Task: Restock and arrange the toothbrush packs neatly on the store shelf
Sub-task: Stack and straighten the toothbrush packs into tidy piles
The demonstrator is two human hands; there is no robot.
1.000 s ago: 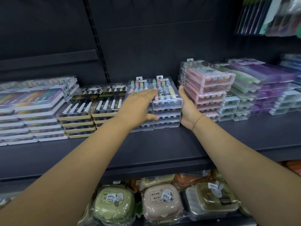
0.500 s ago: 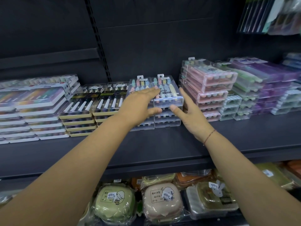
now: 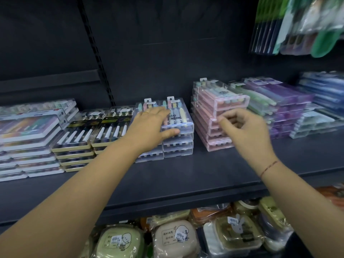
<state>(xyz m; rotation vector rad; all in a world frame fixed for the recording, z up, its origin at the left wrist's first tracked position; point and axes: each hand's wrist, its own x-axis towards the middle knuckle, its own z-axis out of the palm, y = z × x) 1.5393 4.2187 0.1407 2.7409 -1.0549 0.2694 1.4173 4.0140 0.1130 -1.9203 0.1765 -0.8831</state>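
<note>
— Where were the toothbrush packs (image 3: 178, 144)?

— Flat on the dark shelf (image 3: 186, 180), in two clear piles side by side and touching, about mid-shelf. The black-and-gold packs (image 3: 78, 135) sat just to their left, and a pink stack (image 3: 219, 101) stood to their right.

— Any room to move them?

— A wide bare strip of shelf ran from the pile fronts to the shelf's front lip. A narrow gap separated the clear piles from the pink stack. Behind them only the back wall showed; I couldn't tell how close the packs sat to it.

— Were the edges flush?

— The clear piles' fronts lined up fairly well. The pink stack's fronts were stepped, with the upper packs set farther back than the lower ones.

— Which way did the packs point?

— Their long axis ran front to back. The white hang tabs were at the rear, toward the wall, and the handle ends faced the front lip.

— And the hands?

— The left hand (image 3: 150, 125) lay flat on top of the clear piles, fingers straight and spread, with the thumb along the top pack's front edge. It rested there rather than gripped. The right hand (image 3: 247, 131) hung in front of the pink stack with its fingers curled. It was blurred, so I couldn't tell whether it pinched a pack's corner or held nothing.

— Anything else nearby?

— Purple packs (image 3: 283, 94) were farther right, and wrapped boxes (image 3: 175, 239) were on the level below.
</note>
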